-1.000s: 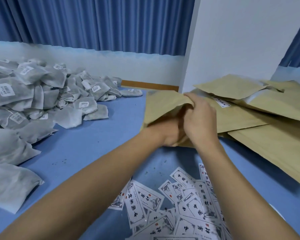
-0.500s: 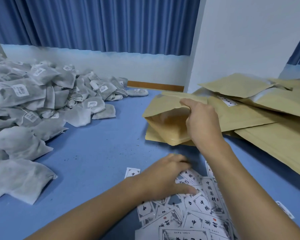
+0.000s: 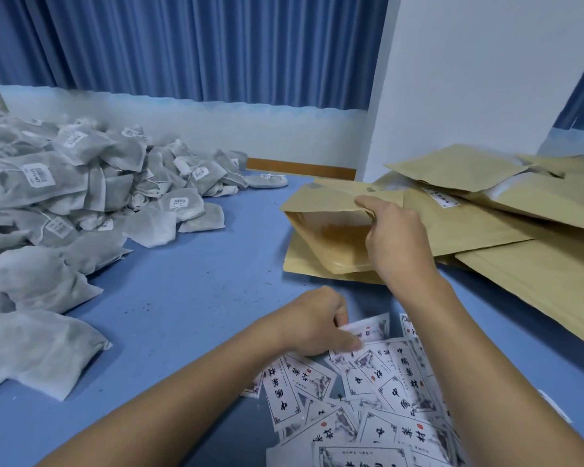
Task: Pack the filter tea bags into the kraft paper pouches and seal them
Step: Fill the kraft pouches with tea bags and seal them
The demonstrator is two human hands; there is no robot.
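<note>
**A:** What can you read from where you stand?

**B:** Mostly the printed cards heaped on the blue tabletop in front of me. They're white with a thin black frame, an ink landscape, a small red seal and big brush characters. I can make out 中 and 茶 on several. The filter tea bags piled at my left carry little white tags with barcodes, but the print is too small to read. One kraft pouch in the stack at my right has a narrow white strip label, and I can't read that either.

**A:** And your left hand?

**B:** My left hand is at the top of the card heap. Thumb and fingers are closed in a pinch on one card, and its edge is raised off the others.

**A:** The right?

**B:** My right hand grips the upper lip of the open kraft pouch, with my forefinger stretched along the flap and the other fingers curled under it. The mouth gapes toward the tea bags and shows a glossy lining. I can't see a tea bag inside.

**A:** Where does that pouch sit?

**B:** It lies on top of the other flat pouches, at the near left edge of the stack and well apart from the tea bag pile.
</note>
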